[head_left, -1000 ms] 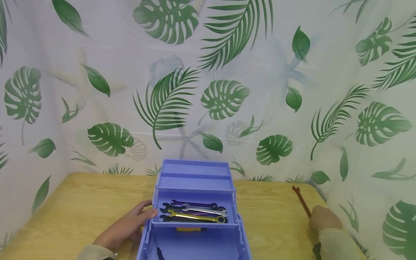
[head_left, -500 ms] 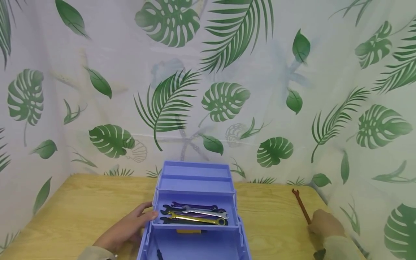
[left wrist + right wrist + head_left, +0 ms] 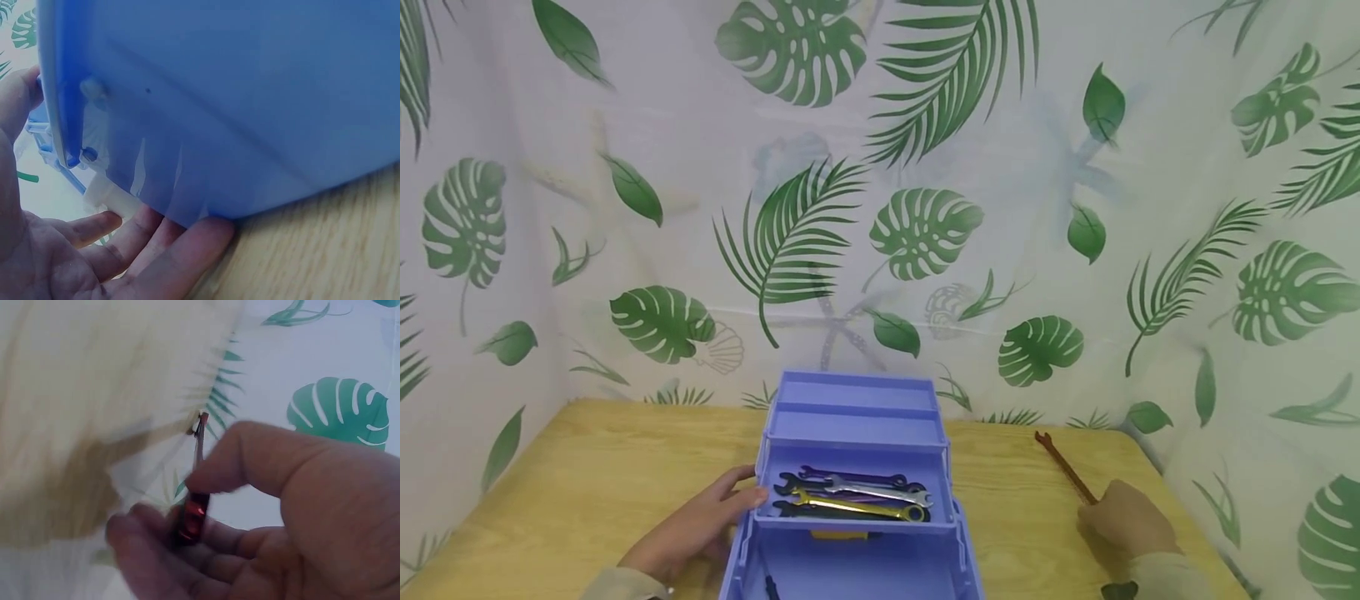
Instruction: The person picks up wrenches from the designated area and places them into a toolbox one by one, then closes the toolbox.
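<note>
My left hand [image 3: 705, 521] holds the left side of a blue toolbox [image 3: 857, 427], thumb at the edge of its raised tray. In the left wrist view, its fingers [image 3: 194, 250] lie along the box's blue wall [image 3: 262, 106], low down near the tabletop. Off to the right, my right hand [image 3: 1127, 518] grips a red-brown open-end wrench [image 3: 1066, 468] by one end, its open jaw pointing away to the back left. Thumb and fingers pinch the red shiny wrench [image 3: 195, 515] in the right wrist view.
Several wrenches lie in the toolbox's tray, among them a gold one [image 3: 857, 504] and a silver one [image 3: 880, 490]. A dark slim tool [image 3: 771, 586] and something yellow [image 3: 838, 535] are in the lower compartment. The wooden table [image 3: 647, 450] meets a leaf-print sheet [image 3: 835, 208] behind.
My right hand has shifted left with the wrench, whose head has swung further left. My left hand stays at the toolbox. The view has moved slightly.
</note>
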Demonstrator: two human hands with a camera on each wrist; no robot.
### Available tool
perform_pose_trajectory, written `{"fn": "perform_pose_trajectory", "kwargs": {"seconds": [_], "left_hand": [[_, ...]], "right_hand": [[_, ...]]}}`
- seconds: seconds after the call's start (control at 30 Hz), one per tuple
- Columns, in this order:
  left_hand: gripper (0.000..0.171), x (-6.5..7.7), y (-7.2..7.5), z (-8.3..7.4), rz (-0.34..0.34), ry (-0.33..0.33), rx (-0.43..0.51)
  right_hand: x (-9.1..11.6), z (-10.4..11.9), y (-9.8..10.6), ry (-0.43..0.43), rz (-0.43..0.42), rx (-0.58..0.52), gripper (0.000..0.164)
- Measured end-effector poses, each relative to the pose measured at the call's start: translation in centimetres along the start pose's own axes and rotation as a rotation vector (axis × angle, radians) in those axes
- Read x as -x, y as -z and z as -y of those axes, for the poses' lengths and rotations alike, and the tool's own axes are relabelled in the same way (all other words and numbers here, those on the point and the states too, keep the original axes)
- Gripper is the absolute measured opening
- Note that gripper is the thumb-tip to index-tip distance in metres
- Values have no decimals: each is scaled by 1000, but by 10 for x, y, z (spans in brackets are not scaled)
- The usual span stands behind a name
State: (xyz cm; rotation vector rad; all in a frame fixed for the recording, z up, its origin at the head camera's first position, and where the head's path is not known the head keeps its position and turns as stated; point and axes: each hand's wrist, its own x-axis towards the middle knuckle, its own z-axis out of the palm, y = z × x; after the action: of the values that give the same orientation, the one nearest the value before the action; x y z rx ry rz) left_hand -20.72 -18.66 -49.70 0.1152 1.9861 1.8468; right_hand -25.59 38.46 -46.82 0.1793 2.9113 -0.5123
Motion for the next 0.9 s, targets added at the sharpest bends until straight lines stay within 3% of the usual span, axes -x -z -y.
{"fn": "perform_pose_trajectory", "kwargs": {"seconds": [0.07,0.3,0.4,0.53,0.9], "left_hand": [[82,1,0,1,-7,4,-12],[81,-1,-2,3,21,-3,2],[81,-1,-3,2,16,-2,4],[81,-2,-2,2,18,-4,12],[84,-2,-1,0,-7,34,15]], "right_hand": [[0,2,-1,-3,-22,-15,31],[3,16,-5,-5,-250,-61,36],[6,22,-4,-7,-288,-57,35],[10,26,-3,-22,-281,-40,32],[12,30,-10,-65,-141,-22,27]]}}
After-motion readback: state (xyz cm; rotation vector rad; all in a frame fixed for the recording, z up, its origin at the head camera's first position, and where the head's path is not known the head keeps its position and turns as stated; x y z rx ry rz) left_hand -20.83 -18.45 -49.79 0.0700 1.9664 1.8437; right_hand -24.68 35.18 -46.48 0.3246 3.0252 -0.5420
